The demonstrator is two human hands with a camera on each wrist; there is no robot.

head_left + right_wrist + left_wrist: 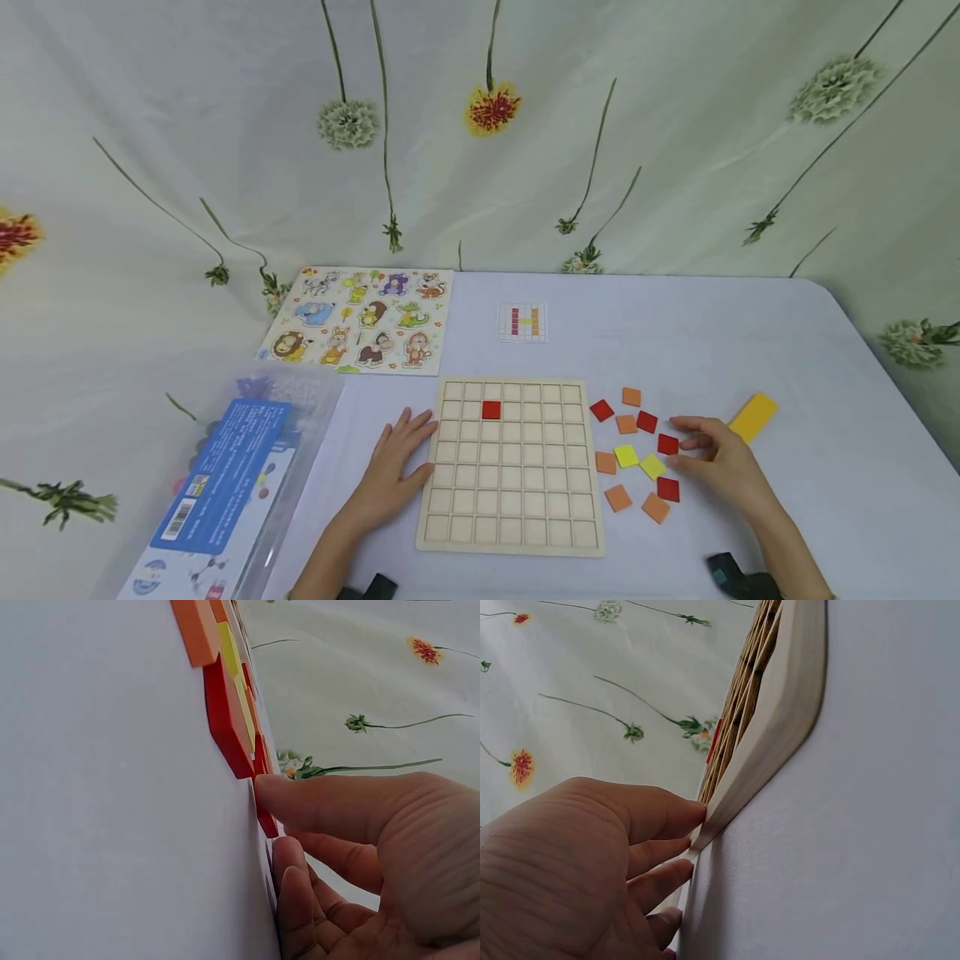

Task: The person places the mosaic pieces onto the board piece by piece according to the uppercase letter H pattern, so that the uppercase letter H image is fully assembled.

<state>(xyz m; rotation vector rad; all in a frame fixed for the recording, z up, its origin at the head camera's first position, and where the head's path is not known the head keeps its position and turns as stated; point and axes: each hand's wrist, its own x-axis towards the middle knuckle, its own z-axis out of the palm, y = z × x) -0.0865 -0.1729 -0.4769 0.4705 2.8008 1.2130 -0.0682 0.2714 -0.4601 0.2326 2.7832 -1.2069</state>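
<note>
A wooden grid board (pixel 510 551) lies in front of me, with one red tile (pixel 491 410) in a cell of its second row. My left hand (pixel 393 475) rests at the board's left edge; in the left wrist view the thumb (pixel 682 817) touches the rim. At the right, my right hand (pixel 720 462) is around another red tile (pixel 667 444) lying on the table, thumb and forefinger spread on either side of it. The right wrist view has the thumb (pixel 300 799) partly covering this tile (pixel 265 819); contact with it is unclear.
Loose orange tiles (pixel 618 498), yellow tiles (pixel 626 456) and more red tiles lie right of the board. Beyond my right hand is a yellow block (pixel 753 417). A pattern card (pixel 522 322), an animal puzzle board (pixel 356 321) and a plastic case (pixel 225 475) lie farther back and left.
</note>
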